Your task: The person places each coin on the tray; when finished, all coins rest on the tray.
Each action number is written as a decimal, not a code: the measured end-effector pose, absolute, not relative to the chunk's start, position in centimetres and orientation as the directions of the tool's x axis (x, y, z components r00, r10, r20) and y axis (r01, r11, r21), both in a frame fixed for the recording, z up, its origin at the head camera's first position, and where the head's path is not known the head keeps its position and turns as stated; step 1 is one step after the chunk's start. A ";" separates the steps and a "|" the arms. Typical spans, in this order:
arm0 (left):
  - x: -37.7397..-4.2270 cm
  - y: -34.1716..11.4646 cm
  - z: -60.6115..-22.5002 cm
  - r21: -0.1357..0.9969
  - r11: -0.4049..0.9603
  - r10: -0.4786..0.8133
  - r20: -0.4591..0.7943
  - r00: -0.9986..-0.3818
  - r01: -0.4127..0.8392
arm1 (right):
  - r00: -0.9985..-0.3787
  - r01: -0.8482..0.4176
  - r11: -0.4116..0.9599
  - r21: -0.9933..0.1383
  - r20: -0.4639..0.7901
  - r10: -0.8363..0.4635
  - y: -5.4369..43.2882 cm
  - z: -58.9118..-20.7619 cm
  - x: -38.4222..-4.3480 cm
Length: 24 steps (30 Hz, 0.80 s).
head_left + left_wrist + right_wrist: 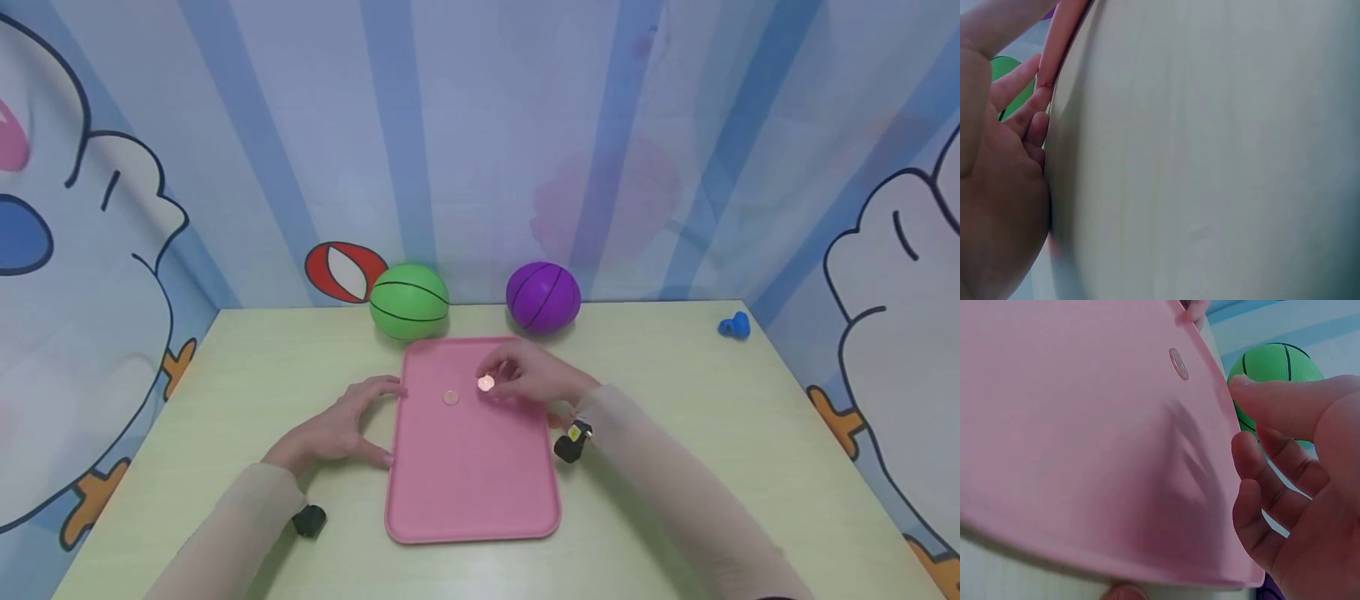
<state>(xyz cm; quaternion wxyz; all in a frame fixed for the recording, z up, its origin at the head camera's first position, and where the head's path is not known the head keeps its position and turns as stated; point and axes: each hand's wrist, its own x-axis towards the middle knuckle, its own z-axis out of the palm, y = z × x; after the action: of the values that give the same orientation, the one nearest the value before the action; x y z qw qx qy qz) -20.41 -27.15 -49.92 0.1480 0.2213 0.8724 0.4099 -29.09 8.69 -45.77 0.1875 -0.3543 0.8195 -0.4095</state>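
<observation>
While left hand (pixel 339 427), spread wide, touches tray (pixel 472 492) | right hand (pixel 534 372): curled, coin (pixel 486 383) pinched at fingertips

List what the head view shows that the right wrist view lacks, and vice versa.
Head view only: the coin pinched in the right hand, the blue object at the table's far right. Right wrist view only: that hand's palm. Both: the pink tray, a second coin lying on it, the green ball, the purple ball, the left hand and parts of the table and right hand.
</observation>
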 end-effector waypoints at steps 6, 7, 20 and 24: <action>-20.5 -27.2 -50.1 0.778 0.565 0.510 -0.069 -0.857 0.273 | -0.676 -0.469 0.415 -0.780 0.014 -0.737 7.6 -46.3 -29.2; -20.5 -27.2 -50.1 0.779 0.565 0.509 -0.069 -0.858 0.273 | -0.676 -0.473 0.419 -0.775 0.014 -0.737 7.4 -46.4 -29.2; -20.3 -27.2 -50.0 0.772 0.576 0.504 -0.080 -0.860 0.267 | -0.656 -0.570 0.484 -0.665 0.014 -0.754 6.5 -47.0 -28.9; -20.3 -27.2 -50.0 0.773 0.570 0.511 -0.067 -0.857 0.279 | -0.661 -0.580 0.497 -0.645 0.016 -0.750 6.4 -47.2 -28.9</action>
<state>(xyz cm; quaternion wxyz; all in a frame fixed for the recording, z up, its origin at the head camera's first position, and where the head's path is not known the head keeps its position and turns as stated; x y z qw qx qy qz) -20.34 -27.21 -49.97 0.1429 0.2258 0.8744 0.4049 -28.89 6.37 -47.17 0.1345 -0.3891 0.8548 -0.3161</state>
